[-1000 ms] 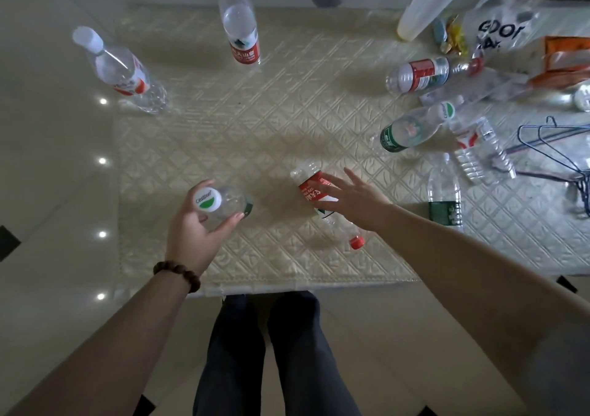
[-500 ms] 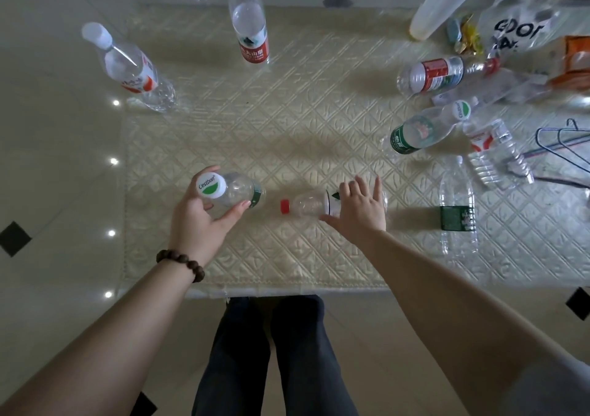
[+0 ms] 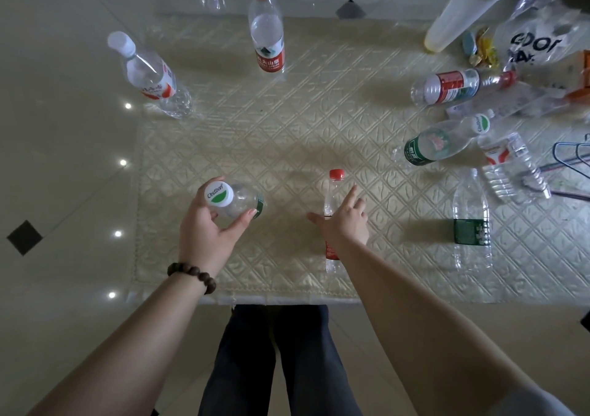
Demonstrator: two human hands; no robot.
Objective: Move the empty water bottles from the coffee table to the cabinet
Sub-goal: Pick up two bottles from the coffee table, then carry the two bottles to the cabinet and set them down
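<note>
On the coffee table's cream quilted mat [image 3: 287,121] my left hand [image 3: 204,233] is shut on a clear green-label bottle with a white cap [image 3: 242,200], held just above the mat. My right hand [image 3: 346,224] hovers flat with its fingers spread over a lying red-capped bottle [image 3: 333,188], whose cap points away from me. Other empty bottles: an upright red-capped one [image 3: 266,38] at the back, a white-capped one [image 3: 150,77] at the back left, and several lying at the right [image 3: 453,88] [image 3: 437,142] [image 3: 471,220].
A tall translucent cylinder [image 3: 463,10], a printed plastic bag [image 3: 539,38], sweet wrappers and a crushed bottle [image 3: 507,166] crowd the right side, with wire hangers [image 3: 574,157] at the edge. The table's front edge [image 3: 255,299] is above my legs.
The red-capped bottle under my right hand has turned round: its cap pointed towards me, then left, and now away. My left hand has kept hold of the white-capped bottle.
</note>
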